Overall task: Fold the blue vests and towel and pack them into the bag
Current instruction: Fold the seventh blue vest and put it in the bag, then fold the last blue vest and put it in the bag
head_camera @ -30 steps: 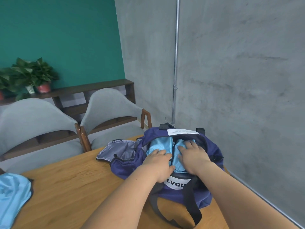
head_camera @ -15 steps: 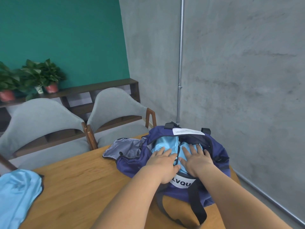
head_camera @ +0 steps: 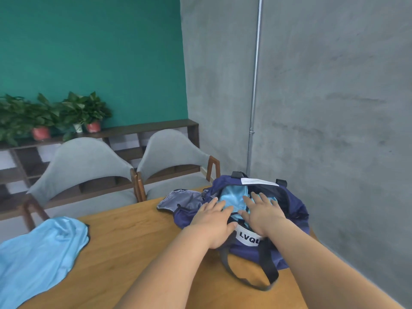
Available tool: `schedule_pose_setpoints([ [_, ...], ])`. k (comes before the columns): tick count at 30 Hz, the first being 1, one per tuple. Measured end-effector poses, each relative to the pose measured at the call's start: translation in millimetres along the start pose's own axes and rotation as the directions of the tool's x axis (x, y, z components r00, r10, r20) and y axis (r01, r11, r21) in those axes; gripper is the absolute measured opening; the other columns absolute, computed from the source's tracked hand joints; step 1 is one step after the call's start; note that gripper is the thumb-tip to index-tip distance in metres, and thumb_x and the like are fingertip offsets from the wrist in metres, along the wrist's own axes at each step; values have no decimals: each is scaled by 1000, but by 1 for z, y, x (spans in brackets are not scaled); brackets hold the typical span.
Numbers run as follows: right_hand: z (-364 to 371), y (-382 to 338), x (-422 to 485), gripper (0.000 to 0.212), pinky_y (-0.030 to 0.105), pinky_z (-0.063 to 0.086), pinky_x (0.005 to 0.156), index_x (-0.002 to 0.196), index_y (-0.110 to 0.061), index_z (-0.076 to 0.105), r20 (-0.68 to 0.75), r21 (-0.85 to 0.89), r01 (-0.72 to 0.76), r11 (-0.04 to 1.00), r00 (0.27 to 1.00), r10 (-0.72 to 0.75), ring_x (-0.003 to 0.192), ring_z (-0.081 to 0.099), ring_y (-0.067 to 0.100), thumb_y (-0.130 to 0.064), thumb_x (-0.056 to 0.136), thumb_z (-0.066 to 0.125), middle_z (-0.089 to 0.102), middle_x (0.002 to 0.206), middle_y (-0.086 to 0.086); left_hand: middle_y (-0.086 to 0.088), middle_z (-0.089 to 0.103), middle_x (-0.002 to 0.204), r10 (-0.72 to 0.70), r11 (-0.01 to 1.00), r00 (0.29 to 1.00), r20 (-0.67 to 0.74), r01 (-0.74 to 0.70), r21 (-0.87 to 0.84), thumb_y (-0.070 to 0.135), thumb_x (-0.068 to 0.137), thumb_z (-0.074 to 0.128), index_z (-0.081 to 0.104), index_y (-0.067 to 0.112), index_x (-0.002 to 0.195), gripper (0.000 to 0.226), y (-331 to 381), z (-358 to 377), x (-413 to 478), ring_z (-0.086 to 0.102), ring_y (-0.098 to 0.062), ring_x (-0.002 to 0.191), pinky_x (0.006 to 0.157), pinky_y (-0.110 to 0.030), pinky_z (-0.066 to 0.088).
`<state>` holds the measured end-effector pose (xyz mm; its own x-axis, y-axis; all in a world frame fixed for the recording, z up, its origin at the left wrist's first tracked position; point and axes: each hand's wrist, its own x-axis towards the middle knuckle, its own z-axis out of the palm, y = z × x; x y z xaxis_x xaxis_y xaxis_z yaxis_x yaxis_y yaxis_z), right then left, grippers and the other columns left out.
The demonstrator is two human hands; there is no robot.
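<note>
- A light blue garment [head_camera: 40,253] lies spread and unfolded at the far left of the table [head_camera: 138,246], well apart from the bag. I cannot tell whether it is a vest or the towel.
- The left hand [head_camera: 213,224] lies flat over the bag's near rim. Its fingers [head_camera: 217,206] are straight and hold nothing, with the tips on blue cloth.
- Folded blue fabric [head_camera: 234,197] sits inside the bag's open mouth, under both hands.
- The right hand [head_camera: 260,216] presses palm-down on that fabric, fingers [head_camera: 259,198] spread and gripping nothing.
- The navy bag [head_camera: 296,210] rests unzipped at the table's right end.
- The step in hand looks like tamping packed pieces flat. At least 1 piece remains, so the next move likely calls for lifting both hands clear, reaching far left and folding that garment.
</note>
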<state>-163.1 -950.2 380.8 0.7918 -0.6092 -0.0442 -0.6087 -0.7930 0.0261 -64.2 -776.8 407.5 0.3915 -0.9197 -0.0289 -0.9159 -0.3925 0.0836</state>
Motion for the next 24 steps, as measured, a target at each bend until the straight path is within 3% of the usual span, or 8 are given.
schedule_pose_setpoints([
  [11, -3, -106, -45, 75, 49, 13, 128, 167, -26, 9, -69, 51, 202, 978, 978, -198, 161, 4, 27, -66, 105, 26, 9, 175, 3, 0, 0, 177, -190, 981, 982, -20, 189, -44, 55, 110, 34, 15, 30, 168, 66, -54, 12, -102, -4, -22, 162, 130, -45, 3],
  [15, 7, -148, -57, 76, 48, 7, 129, 167, -28, 7, -77, 54, 220, 974, 974, -215, 161, -4, 28, -67, 105, 25, 1, 175, 11, -1, 1, 177, -263, 964, 965, -19, 261, -53, 55, 109, 35, 17, 29, 167, 66, -81, 21, -140, -3, -23, 162, 130, -45, 5],
  [20, 21, -191, -67, 70, 51, 4, 129, 165, -27, 19, -180, 27, 236, 971, 957, -227, 161, -8, 31, -64, 106, 25, 1, 175, 11, -2, 0, 177, -365, 928, 931, 10, 364, -77, 56, 109, 36, 17, 30, 167, 66, -114, 38, -188, -1, -24, 162, 130, -45, 6],
  [24, 36, -231, -78, 68, 50, 6, 130, 163, -27, 25, -156, 54, 319, 946, 939, -308, 161, -7, 29, -63, 106, 27, 3, 175, 9, -2, 0, 176, -441, 892, 897, 37, 443, -96, 57, 109, 35, 17, 30, 167, 66, -140, 58, -224, -1, -24, 162, 131, -45, 6],
])
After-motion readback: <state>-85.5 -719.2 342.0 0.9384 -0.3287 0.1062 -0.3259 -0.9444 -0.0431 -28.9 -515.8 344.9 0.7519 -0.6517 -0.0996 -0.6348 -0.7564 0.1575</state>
